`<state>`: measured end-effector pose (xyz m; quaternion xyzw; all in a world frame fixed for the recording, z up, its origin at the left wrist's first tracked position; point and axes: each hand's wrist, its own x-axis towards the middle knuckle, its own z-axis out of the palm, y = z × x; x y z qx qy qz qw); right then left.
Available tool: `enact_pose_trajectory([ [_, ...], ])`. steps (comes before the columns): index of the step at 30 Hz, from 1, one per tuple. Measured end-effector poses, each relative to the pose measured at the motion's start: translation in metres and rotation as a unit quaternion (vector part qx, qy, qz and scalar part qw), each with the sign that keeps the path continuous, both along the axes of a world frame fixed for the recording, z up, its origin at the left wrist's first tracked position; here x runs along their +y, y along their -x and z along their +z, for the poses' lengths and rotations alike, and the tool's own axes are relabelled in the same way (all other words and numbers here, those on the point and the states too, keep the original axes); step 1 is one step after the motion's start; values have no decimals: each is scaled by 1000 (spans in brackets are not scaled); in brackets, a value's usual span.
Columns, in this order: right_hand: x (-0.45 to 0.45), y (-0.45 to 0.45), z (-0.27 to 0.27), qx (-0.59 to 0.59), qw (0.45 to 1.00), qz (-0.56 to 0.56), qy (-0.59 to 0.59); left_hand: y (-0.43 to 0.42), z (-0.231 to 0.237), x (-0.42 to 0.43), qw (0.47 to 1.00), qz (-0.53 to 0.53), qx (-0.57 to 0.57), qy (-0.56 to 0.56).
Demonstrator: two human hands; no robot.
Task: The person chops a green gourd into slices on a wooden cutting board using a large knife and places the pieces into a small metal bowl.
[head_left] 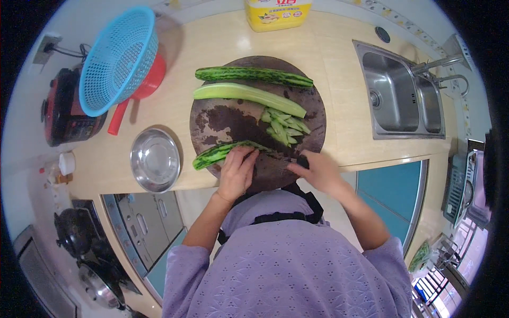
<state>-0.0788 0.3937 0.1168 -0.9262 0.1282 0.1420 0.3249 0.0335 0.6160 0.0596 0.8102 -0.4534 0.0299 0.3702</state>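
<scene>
A round dark cutting board lies at the counter's front edge. My left hand presses on a striped green cucumber-like vegetable on the board's near side. My right hand is closed around a dark handle, apparently a knife's; the blade is hard to make out against the dark board. Across the board's far side lies an unpeeled striped vegetable, with a pale peeled one just nearer. Beside the peeled one's right end is a pile of pale green cut pieces.
Left of the board stands a steel bowl; behind it, a blue plastic colander rests on a red plastic dipper. A rice cooker is farther left. A yellow container stands behind, and a steel double sink is at right.
</scene>
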Motion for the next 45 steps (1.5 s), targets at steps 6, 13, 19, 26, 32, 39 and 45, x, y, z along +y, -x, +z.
enact_pose_trajectory([
  [6,-1,21,7,-107,994,-28,-9,-1,0,3,1000,-7,5,7],
  [13,15,41,49,25,999,21,40,4,-10,11,1000,11,8,-23],
  [19,14,42,52,62,997,9,45,3,-9,8,1000,16,6,-20],
  [26,15,41,55,78,996,12,43,5,-15,12,999,24,29,-27],
  [32,18,42,54,66,996,3,52,4,-15,13,999,17,22,-18],
  [39,20,32,43,97,993,15,64,5,-18,15,999,19,24,-25],
  [45,23,7,4,-43,996,49,58,7,-14,13,997,25,42,-56],
])
